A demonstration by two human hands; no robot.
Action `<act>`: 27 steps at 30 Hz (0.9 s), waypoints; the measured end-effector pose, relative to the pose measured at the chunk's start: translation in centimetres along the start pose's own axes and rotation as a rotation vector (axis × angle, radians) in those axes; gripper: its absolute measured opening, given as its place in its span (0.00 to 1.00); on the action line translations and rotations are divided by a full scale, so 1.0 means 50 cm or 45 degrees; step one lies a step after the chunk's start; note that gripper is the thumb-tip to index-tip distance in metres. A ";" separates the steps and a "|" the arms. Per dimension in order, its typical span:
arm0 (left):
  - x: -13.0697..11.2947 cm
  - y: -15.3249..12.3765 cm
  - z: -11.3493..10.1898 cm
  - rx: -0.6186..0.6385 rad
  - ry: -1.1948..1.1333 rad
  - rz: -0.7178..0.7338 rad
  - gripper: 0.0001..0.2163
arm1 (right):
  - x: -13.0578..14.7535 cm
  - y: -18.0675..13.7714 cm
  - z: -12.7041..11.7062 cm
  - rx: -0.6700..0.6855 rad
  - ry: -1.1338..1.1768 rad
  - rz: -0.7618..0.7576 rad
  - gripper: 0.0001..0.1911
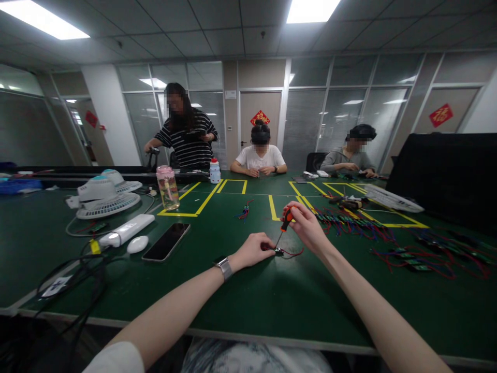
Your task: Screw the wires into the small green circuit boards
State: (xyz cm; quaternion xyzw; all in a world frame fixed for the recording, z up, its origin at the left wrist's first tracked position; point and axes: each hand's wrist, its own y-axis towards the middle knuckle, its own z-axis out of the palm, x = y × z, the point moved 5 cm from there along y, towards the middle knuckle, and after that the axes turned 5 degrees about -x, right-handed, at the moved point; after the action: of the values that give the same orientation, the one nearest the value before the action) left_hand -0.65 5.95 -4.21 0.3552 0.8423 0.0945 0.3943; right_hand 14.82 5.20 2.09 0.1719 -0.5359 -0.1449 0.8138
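Observation:
My right hand (305, 223) is closed around the orange and black handle of a screwdriver (287, 220). The tool slants down to the left, its tip at a small circuit board (278, 251) on the table. Red and dark wires (293, 253) trail from that board to the right. My left hand (254, 251), with a watch on the wrist, pinches the board's left end against the table. The fingertips partly cover the board, and whether the tip sits in a screw is too small to tell.
Wired boards (349, 225) lie in a row at right, with more (419, 261) nearer the edge. A phone (166, 242), a white mouse (137, 244), a power strip (127, 230), fans (106, 199) and a bottle (167, 189) stand left. Three people are across the green table (233, 295).

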 end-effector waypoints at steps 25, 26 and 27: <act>-0.166 0.018 -0.109 -0.635 -0.156 0.344 0.17 | -0.088 -0.012 0.075 0.167 -0.187 0.144 0.25; -0.168 0.019 -0.110 -0.664 -0.161 0.333 0.17 | -0.091 -0.012 0.081 0.173 -0.211 0.131 0.25; -0.167 0.021 -0.112 -0.689 -0.164 0.320 0.16 | -0.092 -0.011 0.085 0.174 -0.241 0.110 0.25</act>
State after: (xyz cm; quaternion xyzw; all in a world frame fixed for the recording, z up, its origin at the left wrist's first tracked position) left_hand -0.53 1.78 5.01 0.3438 0.7093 0.3408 0.5124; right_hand 9.12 6.10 -0.38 0.1894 -0.6259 -0.0885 0.7514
